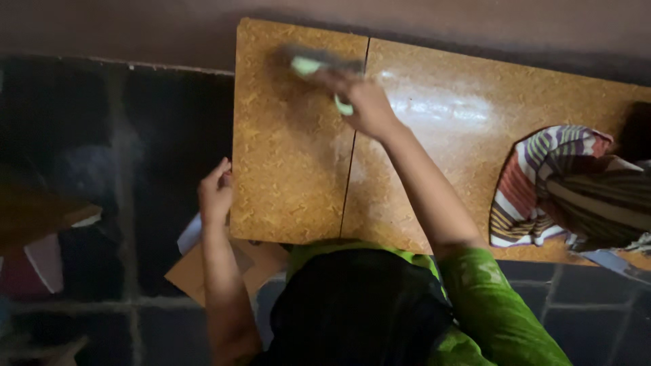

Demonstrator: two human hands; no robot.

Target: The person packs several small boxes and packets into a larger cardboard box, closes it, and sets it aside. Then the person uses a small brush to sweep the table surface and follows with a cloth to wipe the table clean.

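Head | right hand (366,102) grip closed on green cloth (306,66); left hand (215,193) open against speckled tabletop (291,156)

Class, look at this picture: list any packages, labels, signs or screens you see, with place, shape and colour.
No labels, signs or screens show.
Flat brown cardboard: on the dark floor below the table edge, beside the left hand; possibly a flattened package, unclear.
White paper: a small sheet lying on that cardboard.
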